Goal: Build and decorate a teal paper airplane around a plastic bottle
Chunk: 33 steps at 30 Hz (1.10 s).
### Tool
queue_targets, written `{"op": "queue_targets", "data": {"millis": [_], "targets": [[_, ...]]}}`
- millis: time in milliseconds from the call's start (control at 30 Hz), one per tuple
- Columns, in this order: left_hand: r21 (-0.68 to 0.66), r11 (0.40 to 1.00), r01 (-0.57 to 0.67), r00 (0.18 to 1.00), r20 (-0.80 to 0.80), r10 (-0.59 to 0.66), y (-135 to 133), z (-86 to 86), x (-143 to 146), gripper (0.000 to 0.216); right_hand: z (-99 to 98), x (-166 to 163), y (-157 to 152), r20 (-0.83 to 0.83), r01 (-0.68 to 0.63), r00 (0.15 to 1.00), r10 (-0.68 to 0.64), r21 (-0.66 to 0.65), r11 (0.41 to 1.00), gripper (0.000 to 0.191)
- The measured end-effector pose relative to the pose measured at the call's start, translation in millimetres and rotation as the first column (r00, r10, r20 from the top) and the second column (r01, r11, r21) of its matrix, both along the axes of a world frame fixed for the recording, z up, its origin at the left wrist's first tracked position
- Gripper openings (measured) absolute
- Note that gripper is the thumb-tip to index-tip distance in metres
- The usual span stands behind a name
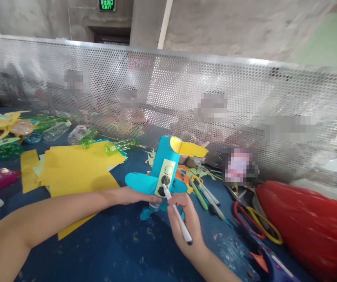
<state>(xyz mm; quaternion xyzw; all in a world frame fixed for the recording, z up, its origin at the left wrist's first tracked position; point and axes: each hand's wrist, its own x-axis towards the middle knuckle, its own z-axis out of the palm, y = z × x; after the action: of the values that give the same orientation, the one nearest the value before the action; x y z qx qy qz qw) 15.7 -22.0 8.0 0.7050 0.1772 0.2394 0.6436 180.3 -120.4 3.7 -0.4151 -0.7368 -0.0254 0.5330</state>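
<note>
A blue paper-covered model plane [159, 162] stands tilted in front of me, with wing-like flaps and a yellow paper piece [190, 149] at its top. On its side is a pale strip [162, 182] with an outlined shape and two black scribbled spots. My left hand [136, 196] grips the model's lower part; its fingers are partly hidden behind it. Pinched in my right hand [187, 219] is a white marker [180, 220], its tip at the lower black spot. Beneath the model, clear plastic [154, 206] and more blue paper show.
Yellow paper sheets [77, 164] and plastic bottles [121, 146] lie to the left. Pens [199, 194], paper scraps [183, 172], scissors [249, 221] and a red bag [306, 223] lie right. A perforated metal screen [168, 90] borders the table's back; people sit behind it.
</note>
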Motion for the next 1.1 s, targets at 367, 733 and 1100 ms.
{"op": "queue_targets", "data": {"millis": [367, 733, 1100], "targets": [[0.004, 1.000, -0.004, 1.000, 0.026, 0.004, -6, 12.6, 0, 0.046, 0.9, 0, 0, -0.015, 0.020, 1.000, -0.020, -0.005, 1.000, 0.011], [0.020, 0.999, -0.038, 0.999, -0.030, 0.039, -6, 12.7, -3, 0.043, -3.2, 1, 1, -0.011, 0.011, 1.000, -0.011, -0.002, 1.000, 0.012], [0.047, 0.999, -0.015, 1.000, 0.005, 0.015, -5, 12.3, 0, 0.052, 8.7, 6, -5, -0.011, 0.051, 0.999, -0.050, 0.017, 0.999, 0.021]]}}
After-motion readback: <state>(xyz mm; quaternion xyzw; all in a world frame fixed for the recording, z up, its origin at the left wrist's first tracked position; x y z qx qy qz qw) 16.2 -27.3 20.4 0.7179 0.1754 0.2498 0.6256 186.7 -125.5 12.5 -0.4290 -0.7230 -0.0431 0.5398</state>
